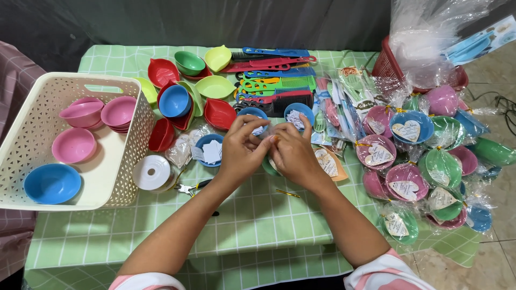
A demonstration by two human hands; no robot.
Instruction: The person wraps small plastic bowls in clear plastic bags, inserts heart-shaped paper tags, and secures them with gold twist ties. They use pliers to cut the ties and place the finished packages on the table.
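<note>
Far left we see a cream basket [131, 139] with pink bowls and one blue bowl [52, 183] inside. Just right of it lies a white ribbon roll [151, 172], with small pliers [189, 188] beside it.

At centre, our left hand [241, 150] and right hand [293, 156] meet fingertip to fingertip, both pinched shut on something small and pale. We cannot tell what it is. A green piece [269, 166] peeks out just under the hands, above the green checked cloth [258, 220].

A gold twist tie [288, 193] lies loose near the right wrist. The wrapped bowls [424, 177] pile up at right, near the table edge.

Risks, as we judge them: the pinch is only at the fingertips, so the small piece could slip. A forearm sweep could knock the tie or pliers away. The crowded wrapped pile could slide off the edge.
</note>
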